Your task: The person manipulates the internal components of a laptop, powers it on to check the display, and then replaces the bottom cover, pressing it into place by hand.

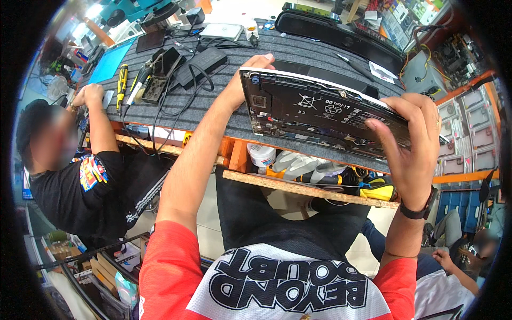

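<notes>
A laptop (320, 109) with its underside uncovered is tilted up above the bench, its black battery and circuit boards facing me. My left hand (250, 74) grips its left edge, with the fingertips showing over the top and the rest of the fingers hidden behind it. My right hand (413, 133) holds the right end, thumb over the battery side and fingers across the top edge. Behind the laptop, a dark flat panel (330, 73) is partly hidden; I cannot tell if it is joined to it.
On the grey ribbed mat (234, 109) lie a yellow screwdriver (122, 85), a brush (140, 85) and a power adapter (201, 66) with cables. A long black speaker bar (336, 40) stands behind. An open drawer (304, 184) holds gloves. Another person (74, 176) sits left.
</notes>
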The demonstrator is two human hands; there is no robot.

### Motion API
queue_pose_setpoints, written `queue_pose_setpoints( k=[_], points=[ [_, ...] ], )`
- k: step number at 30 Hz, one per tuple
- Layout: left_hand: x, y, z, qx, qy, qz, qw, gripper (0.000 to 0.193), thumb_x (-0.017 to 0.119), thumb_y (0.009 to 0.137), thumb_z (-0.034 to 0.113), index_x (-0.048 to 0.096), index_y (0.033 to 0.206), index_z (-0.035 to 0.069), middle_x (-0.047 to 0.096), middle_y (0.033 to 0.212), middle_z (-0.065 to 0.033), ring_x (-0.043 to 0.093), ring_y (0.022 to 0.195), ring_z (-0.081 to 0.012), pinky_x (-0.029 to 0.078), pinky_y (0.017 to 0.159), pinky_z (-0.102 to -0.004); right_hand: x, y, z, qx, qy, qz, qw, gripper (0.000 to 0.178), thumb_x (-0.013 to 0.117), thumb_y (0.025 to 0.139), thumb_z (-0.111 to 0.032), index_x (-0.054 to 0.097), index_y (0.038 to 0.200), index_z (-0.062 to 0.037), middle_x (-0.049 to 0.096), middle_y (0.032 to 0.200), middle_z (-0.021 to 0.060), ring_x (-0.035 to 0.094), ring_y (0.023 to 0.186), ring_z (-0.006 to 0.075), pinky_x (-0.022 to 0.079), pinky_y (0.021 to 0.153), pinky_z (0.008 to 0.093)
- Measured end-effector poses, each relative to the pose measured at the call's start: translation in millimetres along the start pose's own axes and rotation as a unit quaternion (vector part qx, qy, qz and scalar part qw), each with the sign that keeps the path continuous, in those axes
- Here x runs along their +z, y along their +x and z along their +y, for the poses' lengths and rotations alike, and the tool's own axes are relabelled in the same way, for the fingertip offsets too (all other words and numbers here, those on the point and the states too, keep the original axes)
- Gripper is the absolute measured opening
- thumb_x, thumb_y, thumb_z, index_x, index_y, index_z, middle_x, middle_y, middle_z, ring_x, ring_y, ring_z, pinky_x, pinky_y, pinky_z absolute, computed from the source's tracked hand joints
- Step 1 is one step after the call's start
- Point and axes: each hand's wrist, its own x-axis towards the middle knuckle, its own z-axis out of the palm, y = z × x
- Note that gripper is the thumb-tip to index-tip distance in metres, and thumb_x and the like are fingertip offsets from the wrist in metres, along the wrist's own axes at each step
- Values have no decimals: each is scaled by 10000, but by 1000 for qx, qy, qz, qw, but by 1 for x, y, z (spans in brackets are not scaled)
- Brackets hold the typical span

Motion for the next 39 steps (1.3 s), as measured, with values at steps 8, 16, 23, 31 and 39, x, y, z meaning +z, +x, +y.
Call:
queue_pose_setpoints(
  k=[8,16,23,31,39],
  points=[
    [-2,-2,-13,47,252,95,962,652,628,905,454,603,1249,-100,647,1181,-289,652,1094,-328,502,955,-380,-13,-16,-11,18,24,8,1000,359,797,740,-68,701,1086,-88,595,946,81,567,893,272,426,790,381],
    [16,-7,-9,40,154,83,984,416,542,1016,319,665,1135,-61,694,973,-76,600,901,-122,466,835,-270,-23,-41,-29,16,5,3,1000,421,809,705,-73,727,1112,-146,616,941,39,575,864,214,391,785,359],
    [29,-5,-24,121,73,160,977,325,488,1050,243,653,1058,-37,672,897,-52,581,834,-109,466,777,-277,-58,-64,-9,2,-18,-42,999,488,808,668,-84,709,1146,-86,637,983,83,598,892,251,433,832,395],
    [27,-4,-33,159,96,184,965,341,473,1050,270,631,1049,-31,668,876,-103,596,818,-158,483,779,-329,-63,-118,46,74,47,6,996,485,780,761,-159,649,1191,22,647,1104,192,607,1016,319,469,909,405],
    [31,-5,-31,168,117,195,959,342,474,1047,268,640,1026,-30,682,868,-125,623,825,-187,490,784,-345,-21,-178,90,269,283,-6,921,523,678,883,-93,529,1371,21,603,1245,147,607,1064,199,487,918,314]
  ],
)
